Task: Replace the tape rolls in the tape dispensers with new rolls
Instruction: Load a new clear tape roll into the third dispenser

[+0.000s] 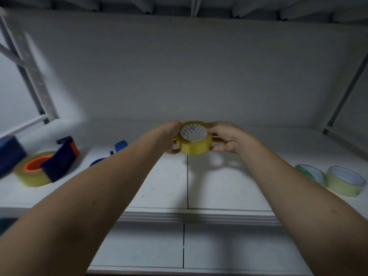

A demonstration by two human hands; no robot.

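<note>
A yellowish clear tape roll (196, 145) with a white printed core is held above the white shelf between both hands. My left hand (171, 137) grips its left side and my right hand (229, 138) grips its right side. At the far left a dark blue dispenser (61, 159) with an orange part lies against a clear tape roll with an orange core (32, 171). Blue dispenser parts (119, 147) lie behind my left forearm, partly hidden. Two more rolls sit at the right: a greenish one (310, 172) and a pale yellow one (345, 181).
A dark blue box (10, 153) stands at the far left edge. The white shelf (219, 188) has a seam down its middle and a front lip. A white back wall rises close behind, with metal uprights (29, 70) at left and right.
</note>
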